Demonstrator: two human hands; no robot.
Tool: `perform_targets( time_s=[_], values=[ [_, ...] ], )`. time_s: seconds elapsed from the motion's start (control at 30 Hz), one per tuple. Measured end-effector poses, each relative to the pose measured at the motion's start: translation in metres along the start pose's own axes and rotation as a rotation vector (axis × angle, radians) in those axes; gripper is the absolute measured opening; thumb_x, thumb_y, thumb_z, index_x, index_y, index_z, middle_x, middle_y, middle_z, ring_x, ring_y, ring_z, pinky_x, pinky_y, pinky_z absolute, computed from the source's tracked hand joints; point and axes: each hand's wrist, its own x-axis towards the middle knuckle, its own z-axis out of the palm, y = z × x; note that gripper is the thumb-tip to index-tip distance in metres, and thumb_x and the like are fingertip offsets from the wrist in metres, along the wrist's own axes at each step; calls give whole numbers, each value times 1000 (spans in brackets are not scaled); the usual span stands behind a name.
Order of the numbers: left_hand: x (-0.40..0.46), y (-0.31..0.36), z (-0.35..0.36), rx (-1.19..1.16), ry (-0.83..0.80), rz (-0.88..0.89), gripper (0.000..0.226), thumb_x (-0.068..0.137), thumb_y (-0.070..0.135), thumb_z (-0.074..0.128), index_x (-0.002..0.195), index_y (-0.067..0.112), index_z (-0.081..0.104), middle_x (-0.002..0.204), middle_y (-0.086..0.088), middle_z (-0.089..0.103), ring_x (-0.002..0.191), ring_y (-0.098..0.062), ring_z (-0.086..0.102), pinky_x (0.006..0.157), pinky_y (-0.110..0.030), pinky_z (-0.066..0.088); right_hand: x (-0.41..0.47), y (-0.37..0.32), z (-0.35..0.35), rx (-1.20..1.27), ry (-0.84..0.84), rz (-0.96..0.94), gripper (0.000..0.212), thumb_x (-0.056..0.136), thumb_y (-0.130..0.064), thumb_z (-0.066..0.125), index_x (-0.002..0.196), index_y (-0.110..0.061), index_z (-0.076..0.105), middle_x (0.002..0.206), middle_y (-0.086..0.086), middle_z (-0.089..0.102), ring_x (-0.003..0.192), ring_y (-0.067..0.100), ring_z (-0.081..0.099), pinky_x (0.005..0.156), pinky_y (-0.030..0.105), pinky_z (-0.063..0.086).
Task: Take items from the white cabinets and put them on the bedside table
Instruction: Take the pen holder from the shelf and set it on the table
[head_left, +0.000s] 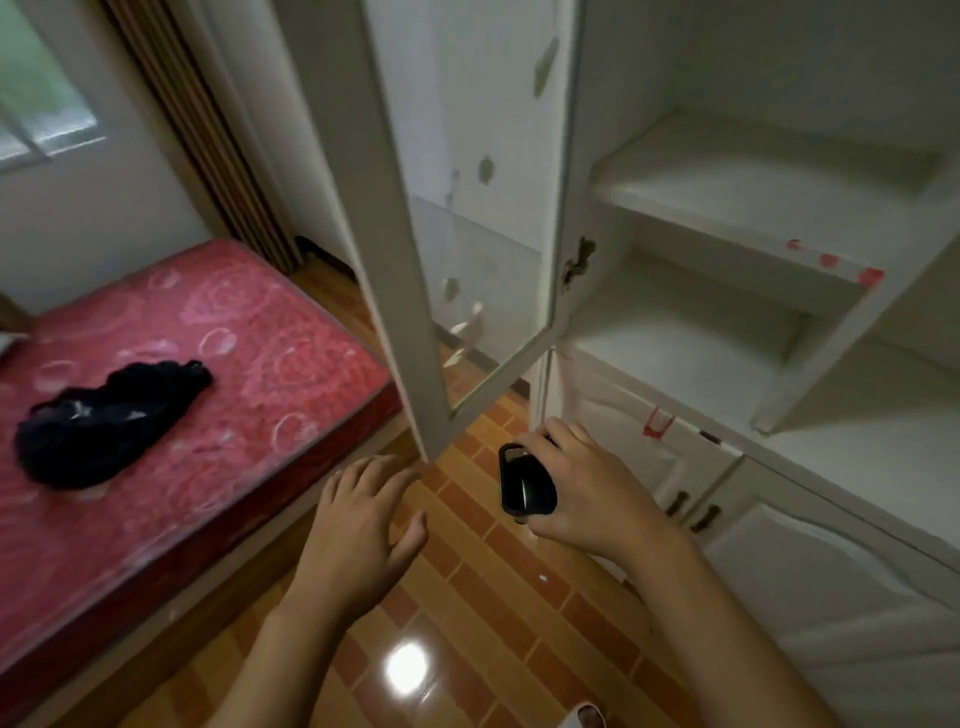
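My right hand (587, 488) grips a small black oval object (524, 483), held in front of the white cabinet's lower drawers. My left hand (363, 525) is spread flat with straight fingers, its fingertips at the bottom corner of the open glass cabinet door (395, 260). The white cabinet (727, 208) stands open on the right, and its visible shelves hold nothing. No bedside table is in view.
A bed with a pink patterned mattress (234, 364) fills the left side, with a black cloth bundle (109, 421) lying on it. Orange tiled floor (467, 597) runs between bed and cabinet. Lower cabinet doors with dark handles (691, 512) are on the right. A window (41, 104) sits at far left.
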Motion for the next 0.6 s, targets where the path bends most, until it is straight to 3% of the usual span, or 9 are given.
perform_targets(
  time_s=[0.2, 0.3, 0.43, 0.6],
  values=[
    [-107, -83, -39, -16, 88, -138, 51, 96, 58, 39, 138, 33, 56, 142, 12, 49, 139, -15, 40, 115, -41, 34, 12, -127, 29, 29, -6, -136, 81, 73, -61, 77, 142, -37, 42, 126, -15, 44, 120, 9, 44, 85, 29, 54],
    [-164, -133, -56, -7, 124, -218, 50, 97, 58, 41, 138, 34, 55, 142, 11, 49, 139, -15, 41, 115, -44, 35, 18, -195, 46, 52, -39, -208, 83, 72, -68, 77, 142, -39, 43, 122, -17, 43, 113, 7, 45, 82, 29, 55],
    [-239, -191, -82, 8, 203, -334, 51, 95, 56, 44, 135, 30, 60, 139, 10, 52, 135, -17, 45, 111, -48, 40, 32, -287, 68, 85, -83, -351, 78, 75, -62, 72, 143, -36, 44, 125, -14, 44, 116, 10, 47, 82, 34, 57],
    [-339, -244, -113, 41, 313, -513, 51, 95, 55, 46, 135, 28, 60, 138, 10, 52, 134, -15, 45, 112, -45, 41, 45, -402, 93, 108, -125, -560, 79, 73, -55, 77, 142, -32, 46, 119, -15, 45, 111, 5, 46, 84, 25, 53]
  ],
)
